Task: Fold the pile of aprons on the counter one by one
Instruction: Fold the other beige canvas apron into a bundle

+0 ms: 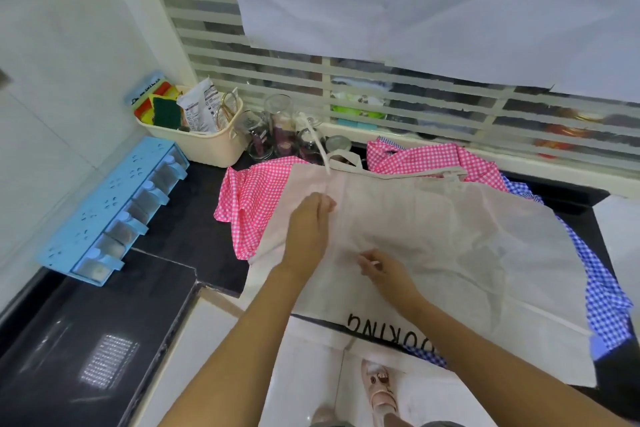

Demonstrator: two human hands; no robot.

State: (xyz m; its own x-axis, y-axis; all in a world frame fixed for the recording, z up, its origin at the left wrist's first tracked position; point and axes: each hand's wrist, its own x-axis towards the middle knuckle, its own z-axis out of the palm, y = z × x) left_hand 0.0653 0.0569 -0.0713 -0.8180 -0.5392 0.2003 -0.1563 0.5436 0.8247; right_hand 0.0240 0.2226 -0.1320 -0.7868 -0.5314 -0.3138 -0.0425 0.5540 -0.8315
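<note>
Head view: cream apron (pixel 433 236) lying spread on counter (pixel 194 211) over pink gingham apron (pixel 249 198) and blue gingham apron (pixel 602 291). Am pinching its cloth with my right hand (pixel 382 270); my left hand (pixel 306 236) resting on it, cannot tell whether gripping.

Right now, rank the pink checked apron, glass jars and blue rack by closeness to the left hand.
From the left hand:
1. Pink checked apron, just left.
2. Glass jars, counter's back.
3. Blue rack, left wall.
</note>
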